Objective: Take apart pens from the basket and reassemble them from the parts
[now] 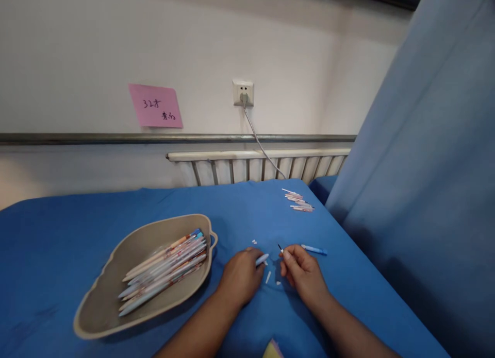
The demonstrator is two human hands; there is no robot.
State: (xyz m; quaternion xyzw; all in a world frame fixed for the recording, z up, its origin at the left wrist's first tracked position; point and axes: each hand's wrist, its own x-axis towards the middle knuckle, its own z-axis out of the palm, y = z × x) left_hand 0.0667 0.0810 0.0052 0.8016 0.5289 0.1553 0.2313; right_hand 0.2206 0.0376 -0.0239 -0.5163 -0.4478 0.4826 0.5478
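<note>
My left hand (242, 276) is closed around a pale blue pen barrel (262, 259), whose rounded end pokes out past the fingers. Between thumb and fingertips, my right hand (303, 273) pinches a thin pen refill (280, 248) with a dark tip; the rest of it is hidden in the hand. Just past the right hand lies a blue pen part (315, 250). Between and around the hands are a short white stick (268, 277), a tiny white piece (278, 283) and more white bits (254, 241) on the blue cloth.
A beige tray (93, 317) with several pens (166, 270) stands at the left. Several thin refills (299, 201) lie in a group at the back right. A yellow object (273, 349) shows at the bottom edge. A blue curtain (417, 157) hangs at the right; a wall rises behind.
</note>
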